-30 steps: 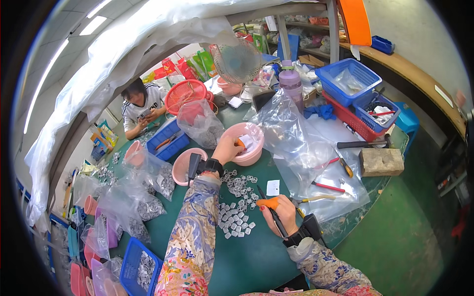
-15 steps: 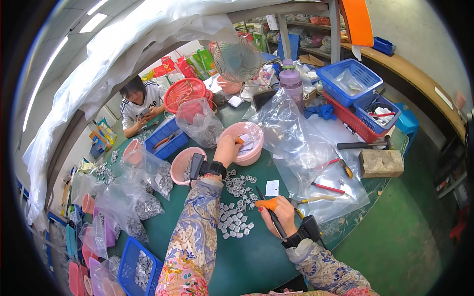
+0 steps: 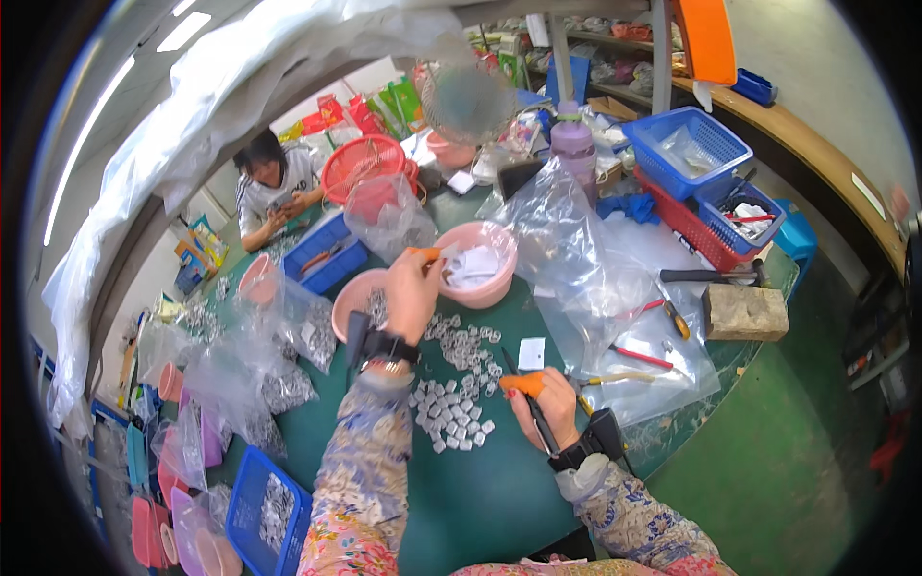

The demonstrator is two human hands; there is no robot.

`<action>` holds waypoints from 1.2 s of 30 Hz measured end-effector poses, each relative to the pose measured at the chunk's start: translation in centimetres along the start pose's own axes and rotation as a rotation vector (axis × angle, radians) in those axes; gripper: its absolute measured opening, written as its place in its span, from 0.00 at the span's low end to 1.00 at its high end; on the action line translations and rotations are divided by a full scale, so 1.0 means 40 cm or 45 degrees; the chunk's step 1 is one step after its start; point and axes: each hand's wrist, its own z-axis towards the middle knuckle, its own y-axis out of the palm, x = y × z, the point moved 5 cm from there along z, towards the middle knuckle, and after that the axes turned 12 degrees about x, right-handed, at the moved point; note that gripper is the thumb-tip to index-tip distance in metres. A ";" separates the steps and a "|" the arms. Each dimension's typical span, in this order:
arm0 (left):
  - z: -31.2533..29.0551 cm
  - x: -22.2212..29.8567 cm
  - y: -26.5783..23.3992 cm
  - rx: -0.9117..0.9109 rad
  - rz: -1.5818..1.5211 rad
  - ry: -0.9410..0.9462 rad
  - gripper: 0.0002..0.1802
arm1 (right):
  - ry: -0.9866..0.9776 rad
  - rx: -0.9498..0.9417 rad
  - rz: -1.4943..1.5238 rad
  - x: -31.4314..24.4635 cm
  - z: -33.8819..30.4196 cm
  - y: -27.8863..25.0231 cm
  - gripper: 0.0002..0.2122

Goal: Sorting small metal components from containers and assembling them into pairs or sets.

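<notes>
One black tool (image 3: 545, 432) sits pinched in my right grip (image 3: 552, 411), 3 o'clock of the metal pieces (image 3: 445, 415) on the worktop (image 3: 480, 509); my left grip (image 3: 413, 300), at 11, I can't read; beside it, at 12, the pink bowl (image 3: 486, 297) of slips (image 3: 473, 267).

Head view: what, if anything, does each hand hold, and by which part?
Right hand: a dark pen-like tool, gripped around its middle, both ends showing. Left hand, at the pink bowl with white slips: cannot tell.

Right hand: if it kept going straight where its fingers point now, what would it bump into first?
The right hand would probably meet the small grey pieces on the green table first. I can't tell its height, so it might pass over them.
</notes>
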 end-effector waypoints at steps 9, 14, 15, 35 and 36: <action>-0.600 0.198 -0.534 -0.462 0.522 -0.018 0.13 | 0.353 0.021 0.094 0.025 -0.008 0.001 0.10; -0.776 0.180 -0.554 -0.338 0.392 -0.191 0.18 | 0.425 -0.157 0.026 0.020 -0.005 -0.007 0.07; -0.785 0.196 -0.541 -0.335 0.310 -0.211 0.20 | 0.495 -0.169 -0.004 0.021 -0.005 -0.013 0.10; -0.886 0.189 -0.624 -0.757 0.165 -0.170 0.32 | 1.207 -0.739 0.214 -0.262 -0.326 0.115 0.09; -0.886 0.187 -0.623 -0.761 0.164 -0.181 0.32 | 1.205 -0.750 0.206 -0.257 -0.327 0.116 0.09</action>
